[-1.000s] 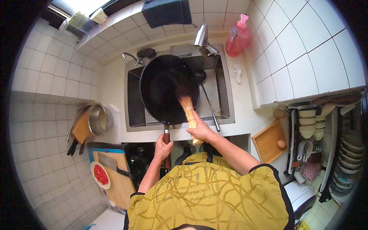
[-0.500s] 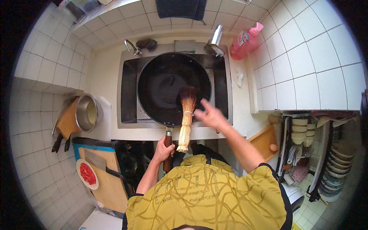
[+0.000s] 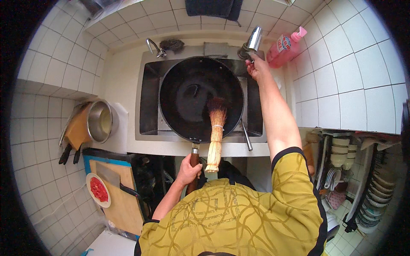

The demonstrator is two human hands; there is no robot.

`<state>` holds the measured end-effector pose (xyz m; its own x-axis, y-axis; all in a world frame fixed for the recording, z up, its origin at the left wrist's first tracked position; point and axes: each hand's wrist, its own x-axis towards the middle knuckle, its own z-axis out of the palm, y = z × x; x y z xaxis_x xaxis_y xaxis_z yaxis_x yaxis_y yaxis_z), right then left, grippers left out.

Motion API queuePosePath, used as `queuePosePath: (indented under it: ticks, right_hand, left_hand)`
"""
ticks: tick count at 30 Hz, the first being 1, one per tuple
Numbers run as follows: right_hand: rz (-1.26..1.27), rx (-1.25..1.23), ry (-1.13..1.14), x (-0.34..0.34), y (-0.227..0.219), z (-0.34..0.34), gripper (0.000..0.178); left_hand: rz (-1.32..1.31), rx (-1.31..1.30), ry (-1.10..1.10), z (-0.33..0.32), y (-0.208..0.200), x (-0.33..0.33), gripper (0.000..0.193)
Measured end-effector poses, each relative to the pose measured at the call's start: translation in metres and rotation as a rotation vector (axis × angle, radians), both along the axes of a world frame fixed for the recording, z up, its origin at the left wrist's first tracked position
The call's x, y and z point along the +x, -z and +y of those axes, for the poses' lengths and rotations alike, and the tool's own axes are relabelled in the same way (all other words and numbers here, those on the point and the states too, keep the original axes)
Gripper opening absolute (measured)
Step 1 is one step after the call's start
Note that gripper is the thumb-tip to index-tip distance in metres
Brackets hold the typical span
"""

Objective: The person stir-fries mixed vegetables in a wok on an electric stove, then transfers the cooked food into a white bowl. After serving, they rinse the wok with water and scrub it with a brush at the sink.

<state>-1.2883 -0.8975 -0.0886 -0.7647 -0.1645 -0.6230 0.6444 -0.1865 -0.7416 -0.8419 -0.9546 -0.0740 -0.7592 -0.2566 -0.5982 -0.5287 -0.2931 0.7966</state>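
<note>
A large black wok (image 3: 183, 81) sits in the sink (image 3: 149, 85), with water pooled inside. My left hand (image 3: 188, 171) is closed around its brown wooden handle (image 3: 194, 160). A bundled straw wok brush (image 3: 216, 132) leans over the wok's near rim, dark bristles down inside, and no hand is on it. At the back right, my right hand (image 3: 258, 67) reaches the chrome tap (image 3: 253, 42) with its fingers curled at the base; part of the grip is hidden. A metal utensil handle (image 3: 246, 135) sticks out beside the wok's right rim.
A pink pump bottle (image 3: 282, 49) stands right of the tap. A small curved spout (image 3: 156, 48) and a dark scrubber (image 3: 172, 45) are behind the sink. On the left are a steel pot (image 3: 101, 121), a cleaver (image 3: 109, 175) and a plate of red food (image 3: 99, 190). Bowls (image 3: 339, 153) fill the right rack.
My right hand has moved from beside the brush up to the tap. The brush stays leaning on the wok, and my left hand keeps hold of the handle. The whole view has shifted slightly.
</note>
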Motion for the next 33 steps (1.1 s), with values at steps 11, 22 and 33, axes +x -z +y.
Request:
queuePosePath:
  ticks: [11, 22, 33]
  right_hand:
    - [-0.053, 0.055, -0.078, -0.018, 0.024, 0.015, 0.012]
    - [-0.037, 0.099, -0.069, -0.016, 0.018, 0.017, 0.017]
    - [-0.028, 0.125, -0.119, -0.022, 0.023, 0.021, 0.006]
  left_hand:
    - [-0.016, -0.008, 0.017, 0.001, -0.002, -0.004, 0.018]
    - [-0.008, -0.040, 0.028, 0.001, 0.002, -0.008, 0.021]
    - [-0.011, -0.057, 0.041, 0.000, 0.004, -0.013, 0.021]
